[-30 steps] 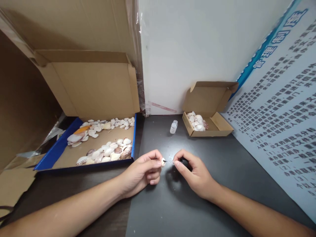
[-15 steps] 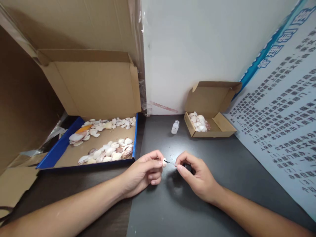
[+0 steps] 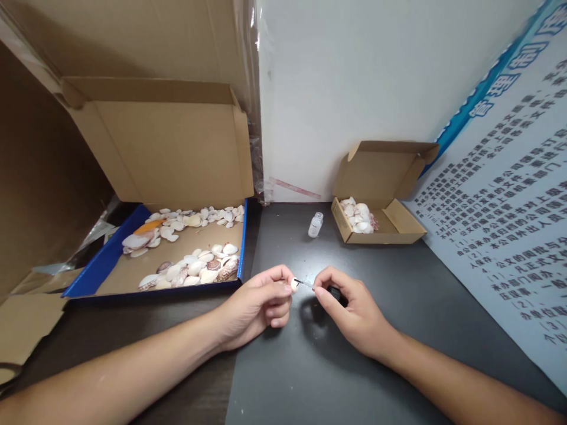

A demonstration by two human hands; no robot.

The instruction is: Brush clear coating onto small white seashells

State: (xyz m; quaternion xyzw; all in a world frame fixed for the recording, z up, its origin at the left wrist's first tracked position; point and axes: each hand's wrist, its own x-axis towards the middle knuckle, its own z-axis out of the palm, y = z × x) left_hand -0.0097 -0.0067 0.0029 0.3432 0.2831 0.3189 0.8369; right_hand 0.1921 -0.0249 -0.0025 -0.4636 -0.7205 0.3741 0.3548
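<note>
Between thumb and forefinger, my left hand (image 3: pixel 261 304) pinches a small whitish shell (image 3: pixel 294 285). My right hand (image 3: pixel 349 310) grips a small brush (image 3: pixel 305 284) with a thin stem and a black cap, partly hidden in the palm. The dark brush tip meets the shell's edge; whether it presses on it I cannot tell. Beyond the hands stands a small uncapped clear bottle (image 3: pixel 315 225) with a whitish label or content.
On the left, an open blue-edged cardboard box (image 3: pixel 150 260) holds many shells (image 3: pixel 195 268) in two groups. A smaller open cardboard box (image 3: pixel 381 238) with white shells (image 3: pixel 358 216) stands at the back right. A white wall and a printed sheet (image 3: pixel 500 195) border the grey mat (image 3: pixel 292 378).
The brush tip has shifted slightly up on the shell, and the shell is turned a little. Both hands keep their grips. The view has moved slightly.
</note>
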